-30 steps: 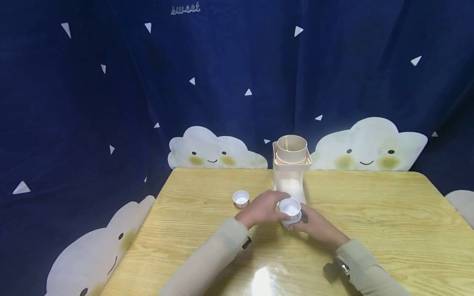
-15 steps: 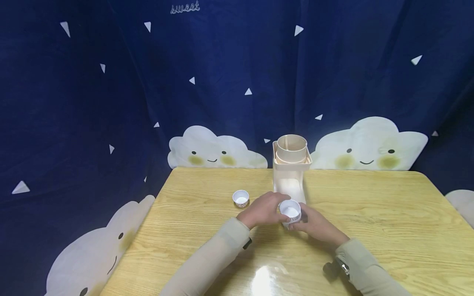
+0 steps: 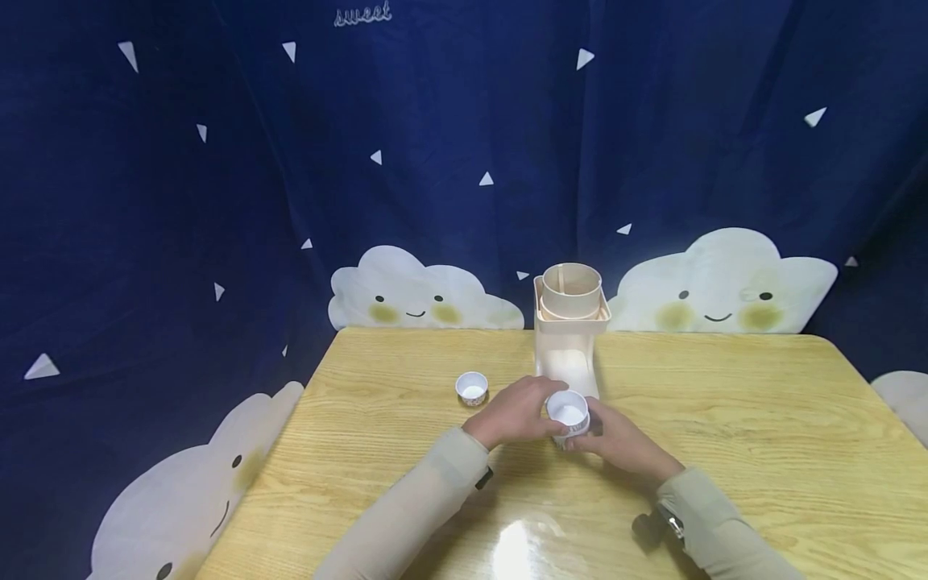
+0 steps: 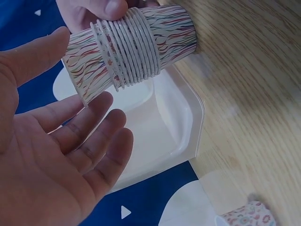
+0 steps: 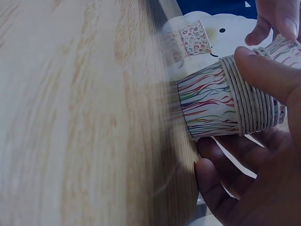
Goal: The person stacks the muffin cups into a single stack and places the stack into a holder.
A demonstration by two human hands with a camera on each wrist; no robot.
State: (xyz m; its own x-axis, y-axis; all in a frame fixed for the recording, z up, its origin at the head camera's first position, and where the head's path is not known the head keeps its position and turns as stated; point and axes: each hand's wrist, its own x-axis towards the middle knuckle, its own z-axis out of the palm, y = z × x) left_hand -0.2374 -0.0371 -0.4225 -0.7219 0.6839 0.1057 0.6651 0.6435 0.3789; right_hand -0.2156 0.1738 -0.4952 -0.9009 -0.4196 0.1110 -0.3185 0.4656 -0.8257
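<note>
A stack of paper cups [image 5: 249,101] with wavy coloured stripes stands mouth up at the foot of a cream cup holder [image 3: 569,346]. Several white rims sit close together around its middle. My right hand [image 3: 627,441] grips the stack from the right, thumb and fingers around it. From the left, my left hand [image 3: 511,412] holds the top striped cup [image 4: 89,66] near its mouth between thumb and fingers. That cup sticks up out of the stack, and its white inside shows in the head view. The stack's lower part is largely hidden in the head view.
A small flower-patterned paper cup [image 3: 472,389] stands apart on the wooden table [image 3: 725,419], left of the cup holder. A dark blue curtain [image 3: 435,121] with white clouds hangs behind the table's far edge.
The top cup has sunk slightly toward the stack since one second ago. Both hands have otherwise stayed almost in place, and the lone cup has not moved.
</note>
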